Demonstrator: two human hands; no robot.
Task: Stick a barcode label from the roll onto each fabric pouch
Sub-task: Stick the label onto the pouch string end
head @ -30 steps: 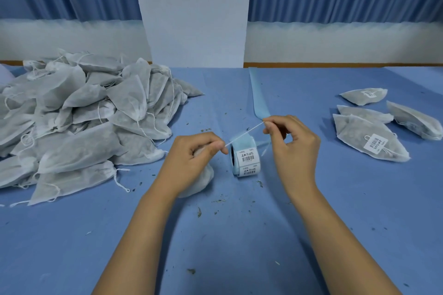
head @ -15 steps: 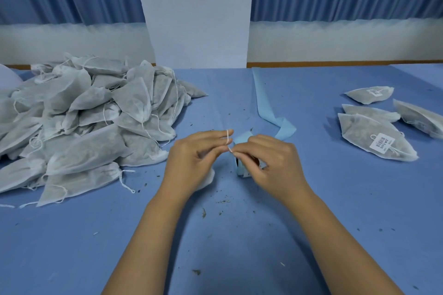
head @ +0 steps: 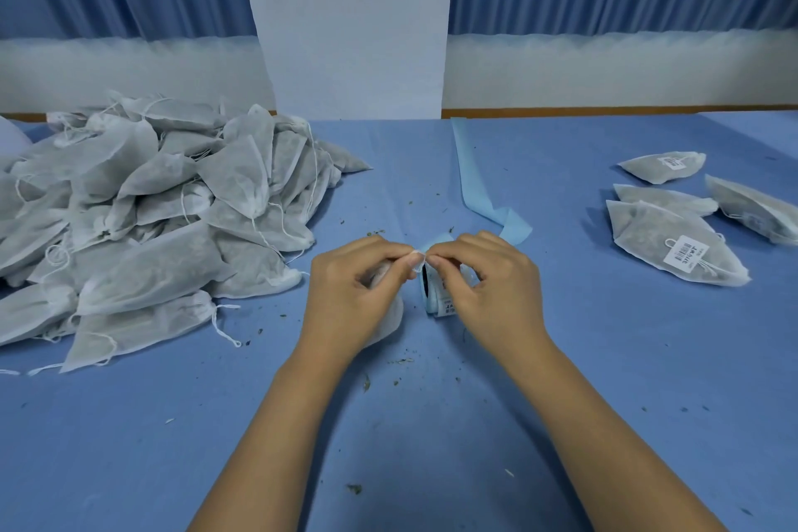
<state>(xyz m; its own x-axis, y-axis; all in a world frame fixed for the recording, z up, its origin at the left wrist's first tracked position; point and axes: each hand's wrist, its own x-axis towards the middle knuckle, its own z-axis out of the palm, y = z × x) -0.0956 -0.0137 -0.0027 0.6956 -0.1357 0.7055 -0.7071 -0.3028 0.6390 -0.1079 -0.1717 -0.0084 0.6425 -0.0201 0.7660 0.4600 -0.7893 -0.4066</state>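
Observation:
My left hand grips a grey fabric pouch, most of it hidden under the palm, and pinches its white drawstring at the fingertips. My right hand meets it fingertip to fingertip and pinches the same string just above the label roll. The roll stands on edge on the blue table, partly covered by my right fingers. Its pale blue backing strip trails away toward the far edge.
A big heap of unlabelled grey pouches fills the left of the table. Several pouches lie at the right, one with a barcode label facing up. Dark crumbs are scattered on the blue cloth.
My right hand came down and left from a taut stretched string to meet my left fingertips over the roll. The backing strip has folded into a loop behind my right hand.

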